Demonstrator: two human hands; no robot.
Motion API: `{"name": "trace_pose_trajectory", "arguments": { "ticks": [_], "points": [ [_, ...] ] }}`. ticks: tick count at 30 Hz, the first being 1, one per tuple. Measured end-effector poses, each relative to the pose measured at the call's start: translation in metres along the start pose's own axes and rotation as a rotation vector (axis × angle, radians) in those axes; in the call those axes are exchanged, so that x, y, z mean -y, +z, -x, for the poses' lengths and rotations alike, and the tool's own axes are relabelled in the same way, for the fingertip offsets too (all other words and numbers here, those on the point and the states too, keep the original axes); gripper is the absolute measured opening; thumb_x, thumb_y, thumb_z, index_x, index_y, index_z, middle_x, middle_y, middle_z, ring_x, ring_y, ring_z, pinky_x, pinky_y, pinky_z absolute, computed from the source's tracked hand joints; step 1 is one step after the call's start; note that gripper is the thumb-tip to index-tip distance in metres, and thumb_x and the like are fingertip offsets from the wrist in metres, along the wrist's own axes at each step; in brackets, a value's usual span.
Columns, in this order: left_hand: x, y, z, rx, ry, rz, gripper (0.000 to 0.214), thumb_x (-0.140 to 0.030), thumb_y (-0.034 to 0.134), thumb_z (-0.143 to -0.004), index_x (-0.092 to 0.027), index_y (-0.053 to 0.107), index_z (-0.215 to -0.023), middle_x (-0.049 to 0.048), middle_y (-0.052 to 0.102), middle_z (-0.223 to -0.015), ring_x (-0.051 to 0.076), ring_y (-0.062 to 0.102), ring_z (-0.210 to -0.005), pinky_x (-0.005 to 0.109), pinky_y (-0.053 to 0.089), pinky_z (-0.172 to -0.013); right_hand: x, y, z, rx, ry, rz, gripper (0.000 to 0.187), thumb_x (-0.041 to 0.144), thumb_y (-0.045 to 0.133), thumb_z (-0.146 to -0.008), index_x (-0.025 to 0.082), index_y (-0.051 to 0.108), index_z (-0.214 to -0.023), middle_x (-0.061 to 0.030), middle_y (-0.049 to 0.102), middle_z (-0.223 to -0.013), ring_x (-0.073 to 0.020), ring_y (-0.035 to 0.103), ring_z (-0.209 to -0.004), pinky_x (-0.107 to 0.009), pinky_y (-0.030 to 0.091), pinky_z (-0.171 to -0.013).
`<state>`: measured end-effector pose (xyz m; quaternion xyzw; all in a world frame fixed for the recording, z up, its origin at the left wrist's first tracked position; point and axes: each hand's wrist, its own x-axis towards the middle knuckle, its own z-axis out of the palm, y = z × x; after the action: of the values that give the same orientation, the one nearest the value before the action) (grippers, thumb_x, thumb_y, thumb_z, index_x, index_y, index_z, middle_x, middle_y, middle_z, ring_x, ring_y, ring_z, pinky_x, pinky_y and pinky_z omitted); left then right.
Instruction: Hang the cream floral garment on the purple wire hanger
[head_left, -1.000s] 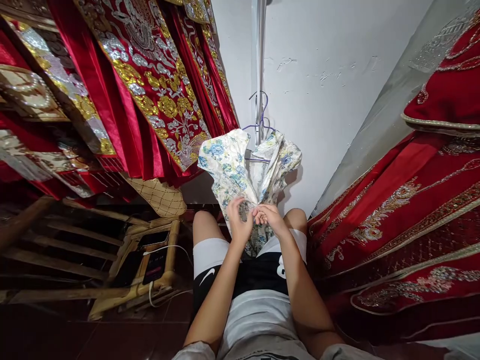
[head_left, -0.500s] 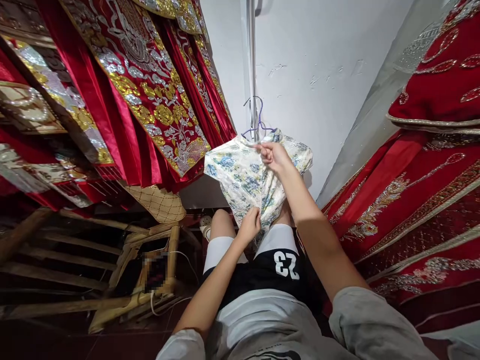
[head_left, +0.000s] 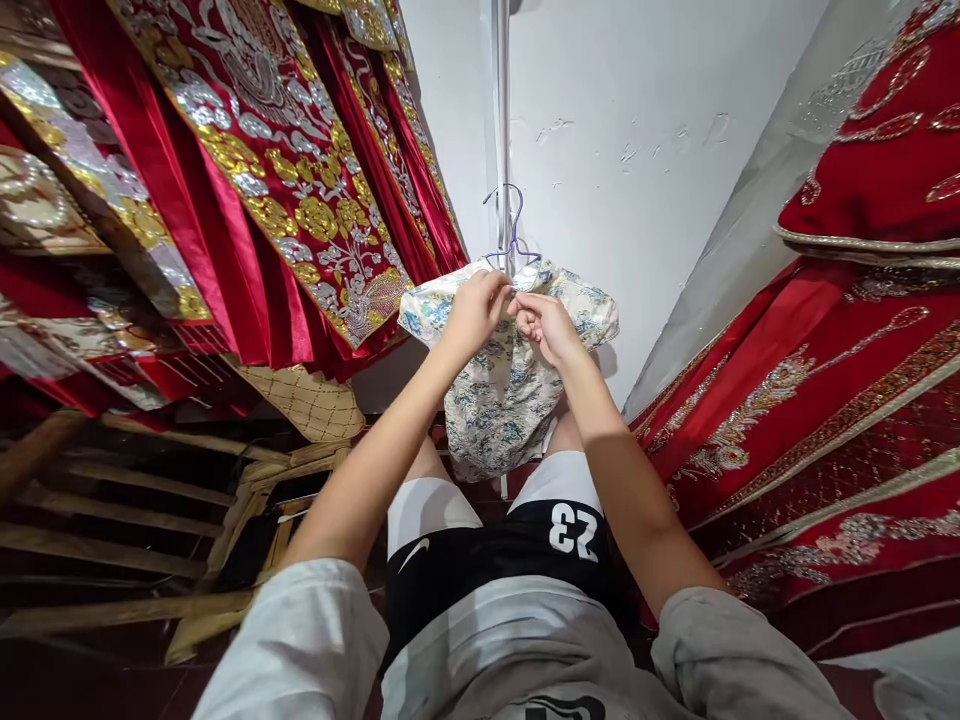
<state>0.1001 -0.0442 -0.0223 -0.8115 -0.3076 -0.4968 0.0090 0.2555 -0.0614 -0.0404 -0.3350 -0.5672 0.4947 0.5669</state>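
White cloth with blue flowers makes up the shirt (head_left: 491,410), which hangs on a purple hanger (head_left: 518,215) straight ahead of me, in front of the wall (head_left: 637,80). From where I sit, far off, I watch both hands meet at its neckline (head_left: 530,274), almost fingertip to fingertip. To do this fine work well, I would want small, light pinches, the two front edges level, and enough slack between the hands that the cloth neither puckers nor drags the shoulders off the hanger.

My left hand (head_left: 500,287) is nearly closed, thumb and fingertips brought together on the front edge, knuckles turned up. My right hand (head_left: 520,303) pinches at the same spot, thumb against forefinger, its other fingers curled loosely towards the palm. I judge that each grips a bit of the shirt's edge; what exactly lies between the tips is too small for me to tell. Below them, the rest of the shirt hangs free.
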Motion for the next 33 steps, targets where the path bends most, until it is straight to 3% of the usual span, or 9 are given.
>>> {"name": "trace_pose_trajectory", "arguments": {
  "ticks": [4,10,15,18,20,24,28,30,33],
  "points": [
    [0.001,0.000,-0.003,0.088,0.043,-0.087,0.014,-0.022,0.048,-0.100,-0.019,0.060,-0.093,0.0099,0.063,-0.092,0.022,0.058,-0.085,0.034,0.045,-0.078,-0.021,0.000,0.000,-0.043,-0.018,0.008,0.041,0.052,0.070,-0.087,0.020,0.056,-0.065,0.0066,0.042,-0.042,-0.0067,0.031,-0.038,-0.021,0.020,-0.041],
    [0.010,-0.003,0.006,-0.197,-0.033,0.029,0.016,-0.026,0.049,-0.104,-0.019,0.058,-0.093,0.0068,0.065,-0.094,0.019,0.059,-0.090,0.032,0.045,-0.084,-0.043,0.004,-0.011,-0.093,0.059,0.112,0.039,0.041,0.065,-0.088,0.020,0.055,-0.057,0.0053,0.042,-0.039,-0.0078,0.032,-0.039,-0.023,0.023,-0.044],
    [0.065,-0.039,0.004,-0.586,-0.448,0.302,0.017,-0.027,0.052,-0.106,-0.015,0.058,-0.095,0.0013,0.060,-0.096,0.012,0.053,-0.094,0.031,0.043,-0.098,-0.062,-0.008,0.027,-0.119,0.106,0.133,0.034,0.040,0.065,-0.081,0.020,0.056,-0.055,0.0039,0.044,-0.042,-0.0083,0.032,-0.040,-0.025,0.022,-0.045],
    [0.101,-0.050,0.025,-0.637,-0.661,0.414,0.027,-0.025,0.041,-0.110,-0.015,0.052,-0.087,-0.0009,0.053,-0.083,0.011,0.053,-0.081,0.035,0.048,-0.093,-0.076,-0.003,0.061,-0.112,0.135,0.049,0.031,0.044,0.063,-0.078,0.021,0.056,-0.059,0.0029,0.045,-0.048,-0.0098,0.035,-0.044,-0.026,0.022,-0.045],
    [0.110,-0.042,0.051,-0.619,-0.788,0.512,0.028,-0.032,0.049,-0.107,-0.016,0.052,-0.084,-0.0025,0.052,-0.076,0.011,0.055,-0.071,0.033,0.053,-0.080,-0.086,0.006,0.077,-0.117,0.157,-0.037,0.030,0.046,0.063,-0.077,0.022,0.055,-0.061,0.0023,0.046,-0.051,-0.0106,0.037,-0.046,-0.027,0.022,-0.045],
    [0.083,0.012,0.122,-0.626,-0.981,0.701,0.028,-0.026,0.049,-0.103,-0.017,0.052,-0.077,-0.0014,0.053,-0.065,0.010,0.054,-0.063,0.028,0.054,-0.073,-0.101,0.018,0.095,-0.193,0.156,-0.131,0.032,0.051,0.061,-0.076,0.023,0.052,-0.064,0.0033,0.043,-0.052,-0.0110,0.036,-0.046,-0.027,0.023,-0.046],
    [0.036,0.065,0.174,-0.681,-1.088,0.862,0.014,-0.022,0.060,-0.090,-0.016,0.057,-0.078,0.0022,0.061,-0.070,0.012,0.061,-0.066,0.028,0.053,-0.073,-0.106,0.003,0.104,-0.210,0.182,-0.041,0.032,0.049,0.056,-0.080,0.024,0.052,-0.062,0.0039,0.041,-0.049,-0.0113,0.035,-0.047,-0.027,0.025,-0.048],
    [0.022,0.073,0.182,-0.717,-1.089,0.914,0.015,-0.029,0.067,-0.084,-0.016,0.060,-0.082,0.0035,0.066,-0.076,0.014,0.066,-0.074,0.028,0.053,-0.076,-0.107,-0.009,0.107,-0.152,0.249,0.068,0.034,0.047,0.056,-0.081,0.023,0.054,-0.058,0.0025,0.045,-0.049,-0.0116,0.038,-0.048,-0.026,0.028,-0.049],
    [0.011,0.063,0.175,-0.739,-1.041,0.967,0.031,-0.044,0.076,-0.077,-0.018,0.063,-0.086,0.0033,0.069,-0.081,0.017,0.067,-0.080,0.029,0.053,-0.078,-0.110,-0.022,0.110,-0.094,0.333,0.188,0.037,0.049,0.067,-0.078,0.021,0.058,-0.056,0.0007,0.050,-0.049,-0.0129,0.043,-0.049,-0.027,0.033,-0.050]
  ]
}}
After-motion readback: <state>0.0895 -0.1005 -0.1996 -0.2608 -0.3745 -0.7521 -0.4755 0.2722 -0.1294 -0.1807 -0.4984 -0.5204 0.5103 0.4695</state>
